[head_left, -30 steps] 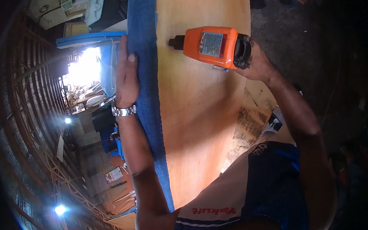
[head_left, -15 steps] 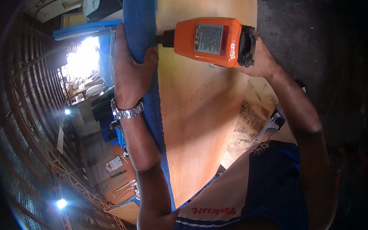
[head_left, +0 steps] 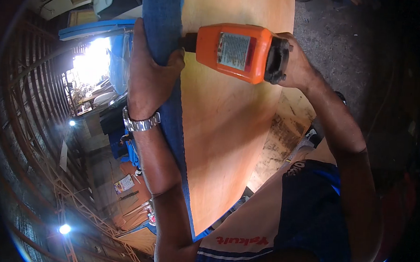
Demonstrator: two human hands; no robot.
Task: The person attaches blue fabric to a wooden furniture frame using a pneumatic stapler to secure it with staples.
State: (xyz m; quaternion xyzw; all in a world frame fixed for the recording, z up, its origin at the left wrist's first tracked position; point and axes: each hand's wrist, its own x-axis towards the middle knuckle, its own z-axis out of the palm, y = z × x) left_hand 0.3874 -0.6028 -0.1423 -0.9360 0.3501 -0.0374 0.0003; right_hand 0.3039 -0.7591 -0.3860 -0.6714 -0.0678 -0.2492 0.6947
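Observation:
A strip of blue denim fabric (head_left: pixel 161 28) is folded over the long edge of a pale wooden panel (head_left: pixel 228 146). My left hand (head_left: pixel 153 77), with a metal watch at its wrist, grips this covered edge. Its thumb presses on the fabric's raw edge, and the other fingers are mostly hidden behind the panel. In my right hand (head_left: pixel 295 64) is an orange staple gun (head_left: pixel 234 52) with a label on its body. Its dark nose meets the denim's edge just above my left thumb. The handle and most of my right fingers are hidden behind the gun.
Below the panel is a stained wooden surface (head_left: pixel 285 120). Dark floor (head_left: pixel 326 33) lies to the right. On the left are blue-edged boards (head_left: pixel 97 28), a bright opening, roof trusses and a calendar (head_left: pixel 123 184) among clutter.
The staple gun and my right hand have shifted slightly down, and the gun's rear end is tilted lower. Its nose stays at the denim's edge. My left hand keeps its grip.

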